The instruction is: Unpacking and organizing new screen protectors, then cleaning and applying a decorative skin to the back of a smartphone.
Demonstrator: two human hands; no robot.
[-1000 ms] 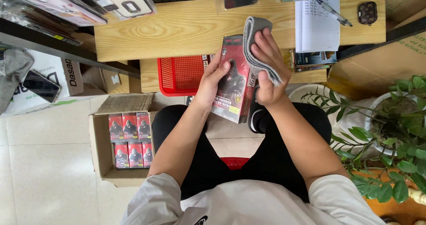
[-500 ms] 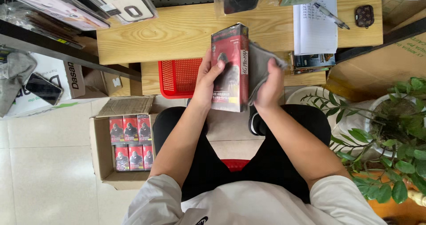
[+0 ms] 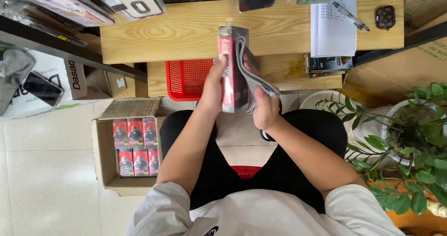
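Left hand: closed on the narrow red side of the flat red and black printed box, fingers wrapped round its left edge.
Right hand: clamped on the folded grey cloth, which is pressed against the right face of the box.
Box position: held upright and edge-on to the camera, raised above the lap, in front of the pale wooden surface and not touching it.
Cloth: draped over the top corner of the box and trailing down to the right hand.
Red plastic mesh basket: set on the lower wooden shelf, just behind the left hand.
Open brown cardboard carton: placed on the tiled floor to the left of the knees; two rows of matching red and black boxes are packed inside.
White lined notepad: laid on the right part of the surface, with a pen across its upper corner.
Small dark patterned case: placed near the right edge of the surface, apart from the notepad.
Green potted plant: stood on the floor at the right, beside the right arm.
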